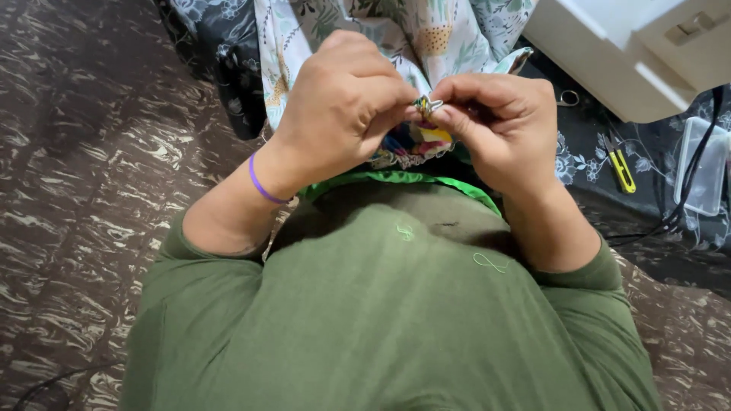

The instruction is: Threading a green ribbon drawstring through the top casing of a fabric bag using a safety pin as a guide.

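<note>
My left hand (343, 103) and my right hand (499, 125) meet close to my chest, both pinching a small multicoloured fabric piece (426, 106) between fingertips. More of that colourful piece with a scalloped edge (411, 148) hangs below the fingers. Behind the hands drapes a pale floral cloth (426, 30). A purple band (263, 186) circles my left wrist. Loose green threads (487, 262) lie on my green shirt.
A white sewing machine (640, 46) stands at the upper right on a dark floral cloth (586, 152). Yellow-handled thread snips (620, 167), small scissors (565, 97), a clear plastic box (704, 164) and black cables (678, 217) lie beside it. The marbled brown floor (84, 167) is to the left.
</note>
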